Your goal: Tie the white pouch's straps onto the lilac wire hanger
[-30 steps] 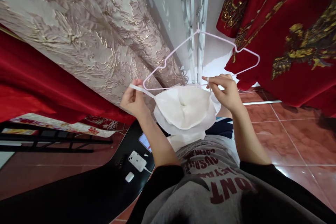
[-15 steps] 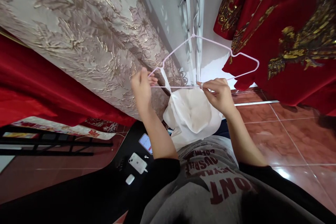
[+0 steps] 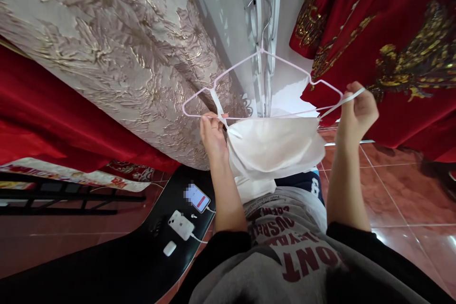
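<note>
A pale pink hanger point(image 3: 239, 64) is held upright before me, its metal hook near a white metal rack. From it hangs a white strappy garment point(image 3: 278, 147), with its left strap point(image 3: 216, 102) looped over the hanger's left notch. My left hand point(image 3: 214, 138) is closed on the hanger's lower bar beside that strap; whether it also pinches the cloth is hard to tell. Out at the hanger's right end, my right hand point(image 3: 359, 111) is closed on the garment's right strap point(image 3: 333, 105) and stretches it taut. The garment's lower part bunches toward my lap.
Patterned beige fabric point(image 3: 117, 47) drapes on the left, red embroidered cloth point(image 3: 399, 57) on the right. Behind the hanger stands the white metal rack point(image 3: 274, 19). A black bench point(image 3: 142, 256) at lower left bears two phones, an earbud and a white case.
My right hand has moved right and outward, drawing the right strap past the hanger's end and spreading the garment wide. My left hand has shifted right and down along the lower bar.
</note>
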Available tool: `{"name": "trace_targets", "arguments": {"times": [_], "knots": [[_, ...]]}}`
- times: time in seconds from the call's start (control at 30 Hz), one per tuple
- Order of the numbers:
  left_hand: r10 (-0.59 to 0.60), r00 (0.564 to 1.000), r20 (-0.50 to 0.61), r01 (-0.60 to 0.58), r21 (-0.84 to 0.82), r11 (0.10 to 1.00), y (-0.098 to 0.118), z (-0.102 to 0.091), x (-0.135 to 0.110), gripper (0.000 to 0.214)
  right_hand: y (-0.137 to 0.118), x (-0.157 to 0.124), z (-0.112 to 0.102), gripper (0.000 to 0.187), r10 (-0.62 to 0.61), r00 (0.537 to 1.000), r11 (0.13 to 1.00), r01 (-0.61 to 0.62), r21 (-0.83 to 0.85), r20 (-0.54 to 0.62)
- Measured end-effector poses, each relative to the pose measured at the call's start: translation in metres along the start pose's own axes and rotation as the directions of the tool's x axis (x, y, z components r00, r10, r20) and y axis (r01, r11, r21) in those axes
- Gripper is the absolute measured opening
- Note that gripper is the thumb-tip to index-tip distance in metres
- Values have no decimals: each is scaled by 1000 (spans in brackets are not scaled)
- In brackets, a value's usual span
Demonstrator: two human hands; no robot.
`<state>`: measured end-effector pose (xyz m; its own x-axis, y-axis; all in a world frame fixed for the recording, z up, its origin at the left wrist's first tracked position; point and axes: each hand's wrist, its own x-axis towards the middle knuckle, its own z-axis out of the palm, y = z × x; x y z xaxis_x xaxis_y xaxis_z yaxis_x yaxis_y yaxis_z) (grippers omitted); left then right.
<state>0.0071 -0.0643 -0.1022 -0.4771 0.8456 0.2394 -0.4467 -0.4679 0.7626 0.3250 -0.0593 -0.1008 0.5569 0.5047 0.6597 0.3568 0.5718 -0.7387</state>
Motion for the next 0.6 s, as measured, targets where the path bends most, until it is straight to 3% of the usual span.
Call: {"name": "trace_targets", "arguments": {"times": [0.07,0.13,0.2,0.27,0.33,0.4,0.43,0.47,0.5,0.53,0.57,0.6], "knots": [[-4,1000,3,4,-19,1000,-3,0,-2,53,-5,23,0,23,31,982,999,-24,-39,186],[-19,1000,-4,19,-29,999,-7,0,-3,52,-21,39,8,16,51,913,991,3,-132,404],[-39,999,-11,39,-6,999,-10,-1,-4,51,-37,45,19,12,15,857,974,103,-201,515],[-62,998,-5,63,45,997,-11,-3,-5,50,-48,41,29,10,-125,879,947,243,-208,460],[-79,997,8,78,88,993,-11,-3,-6,49,-52,27,37,10,-320,918,917,362,-165,236],[-89,996,15,88,94,992,-11,-1,-8,48,-52,6,44,9,-412,909,904,417,-98,60],[-91,996,13,89,83,993,-12,2,-9,48,-51,-6,48,9,-400,912,912,406,-55,91],[-90,996,5,89,67,994,-13,4,-11,49,-49,-18,52,11,-365,904,926,377,-13,220],[-88,996,-7,89,50,995,-15,7,-13,49,-47,-30,56,15,-315,855,940,341,10,412],[-89,996,-21,90,35,995,-17,8,-15,50,-45,-40,60,20,-260,758,949,316,11,598],[-95,995,-30,96,30,995,-18,8,-18,51,-43,-49,64,25,-208,654,951,310,-7,727],[-105,994,-33,107,44,993,-19,7,-22,51,-42,-55,66,31,-168,582,946,322,-35,796]]}}
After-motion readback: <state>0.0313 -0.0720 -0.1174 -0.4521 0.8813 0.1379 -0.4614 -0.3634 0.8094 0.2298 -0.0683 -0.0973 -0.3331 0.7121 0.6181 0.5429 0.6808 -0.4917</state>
